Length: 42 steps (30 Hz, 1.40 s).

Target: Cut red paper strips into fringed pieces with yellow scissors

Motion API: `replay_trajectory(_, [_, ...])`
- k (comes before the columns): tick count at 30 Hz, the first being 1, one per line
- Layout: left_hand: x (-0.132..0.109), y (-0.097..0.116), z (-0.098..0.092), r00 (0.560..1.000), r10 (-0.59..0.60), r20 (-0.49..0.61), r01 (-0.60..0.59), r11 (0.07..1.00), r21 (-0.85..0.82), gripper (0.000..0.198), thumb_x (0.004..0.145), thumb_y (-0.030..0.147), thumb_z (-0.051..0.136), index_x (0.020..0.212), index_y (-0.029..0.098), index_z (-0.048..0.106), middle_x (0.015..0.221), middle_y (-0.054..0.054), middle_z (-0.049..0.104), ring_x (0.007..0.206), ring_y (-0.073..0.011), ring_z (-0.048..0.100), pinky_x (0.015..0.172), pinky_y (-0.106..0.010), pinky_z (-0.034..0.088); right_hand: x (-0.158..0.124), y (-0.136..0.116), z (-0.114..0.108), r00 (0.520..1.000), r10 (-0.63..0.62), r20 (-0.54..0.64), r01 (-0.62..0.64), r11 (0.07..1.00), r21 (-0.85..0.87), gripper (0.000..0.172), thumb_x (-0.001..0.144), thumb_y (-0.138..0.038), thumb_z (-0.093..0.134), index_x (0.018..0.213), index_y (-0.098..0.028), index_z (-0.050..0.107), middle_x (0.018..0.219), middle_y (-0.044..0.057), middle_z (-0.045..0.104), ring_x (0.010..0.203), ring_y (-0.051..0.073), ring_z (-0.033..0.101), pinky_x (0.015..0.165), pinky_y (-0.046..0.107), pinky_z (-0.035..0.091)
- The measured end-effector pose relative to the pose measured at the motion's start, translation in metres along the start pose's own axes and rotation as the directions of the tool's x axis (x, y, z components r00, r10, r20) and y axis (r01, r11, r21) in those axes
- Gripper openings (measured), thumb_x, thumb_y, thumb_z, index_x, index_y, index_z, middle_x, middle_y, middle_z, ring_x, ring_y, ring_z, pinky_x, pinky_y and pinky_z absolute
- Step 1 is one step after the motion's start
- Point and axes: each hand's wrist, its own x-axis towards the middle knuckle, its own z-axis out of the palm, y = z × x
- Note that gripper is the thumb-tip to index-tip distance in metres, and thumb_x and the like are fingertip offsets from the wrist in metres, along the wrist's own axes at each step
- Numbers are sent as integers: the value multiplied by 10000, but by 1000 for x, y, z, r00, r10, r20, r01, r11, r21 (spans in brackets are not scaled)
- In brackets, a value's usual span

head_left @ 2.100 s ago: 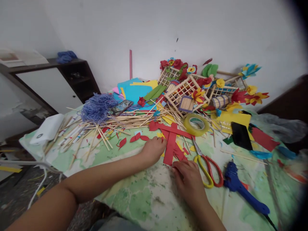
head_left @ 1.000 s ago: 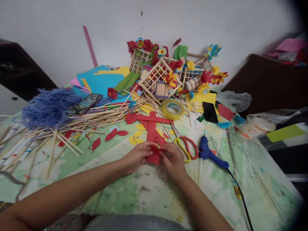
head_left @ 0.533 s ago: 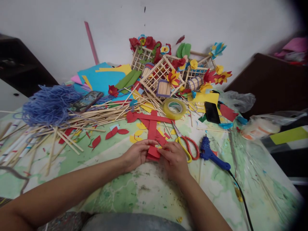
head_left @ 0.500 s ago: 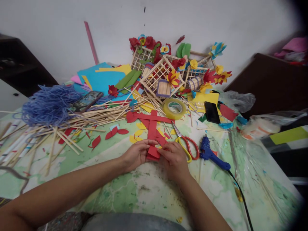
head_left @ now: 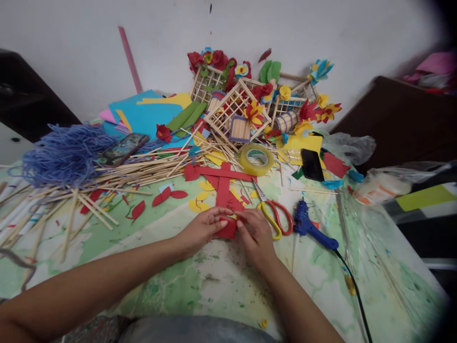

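Between my two hands is a small folded piece of red paper (head_left: 227,230), held just above the table. My left hand (head_left: 203,230) pinches its left side, thumb on top. The fingers of my right hand (head_left: 256,235) close on its right edge. Right behind the hands lie long red paper strips (head_left: 223,188), crossing one another. Scissors (head_left: 274,212) with one yellow and one red handle rest beside my right hand. Yellow paper petals (head_left: 200,204) are scattered behind my left hand, and red paper leaves (head_left: 167,194) lie farther left.
A blue glue gun (head_left: 310,225) with a black cord lies at right. Behind are a tape roll (head_left: 256,160), a black phone (head_left: 312,165), wooden sticks (head_left: 143,174), another phone (head_left: 123,148), blue yarn (head_left: 66,152) and stick lattices (head_left: 237,109) with paper flowers.
The red paper has been turned or folded flatter between my fingers; its raised box-like fold no longer shows. My left thumb now lies over it. The view has shifted slightly.
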Motion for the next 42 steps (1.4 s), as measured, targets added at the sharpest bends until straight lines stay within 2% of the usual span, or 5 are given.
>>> replay_trajectory(6, [-1,-1,-2,1000,7,7,-7,1000,1,366,698,180,687,1036,187,549,887,-45,647,806,-131,608,713,-240,464,2,-2,3,997,68,25,-69,998,15,99,796,-265,565,801,-209,646,800,41,613,808,183,532,735,335,423])
replay_trajectory(17, [-6,9,0,987,-149,57,153,985,-80,203,781,296,600,942,173,590,971,-76,596,842,-168,599,768,-388,502,1,1,6,993,106,-43,-98,984,152,43,752,-216,605,738,-203,643,757,30,623,768,171,555,715,327,438])
replay_trajectory(32, [-2,2,-4,998,-10,56,18,988,-156,264,760,183,622,1017,157,564,993,-95,628,879,-181,622,821,-356,482,1,1,5,989,144,-32,-140,985,105,101,786,-265,567,826,-191,623,829,46,625,807,177,550,737,319,432])
replay_trajectory(37, [-1,4,-2,995,94,-45,-100,980,-171,233,792,204,587,1020,164,564,959,-75,641,859,-149,610,802,-305,488,-2,1,5,965,260,32,-261,964,39,209,795,-381,548,746,-179,561,660,-2,567,573,120,485,524,235,372])
replay_trajectory(42, [-1,2,1,994,107,-18,-108,984,-138,248,794,227,590,1037,178,578,1004,-69,645,903,-146,601,813,-264,470,-3,-1,9,960,267,90,-273,959,72,258,770,-389,574,620,-181,545,527,-35,492,493,102,419,462,219,311])
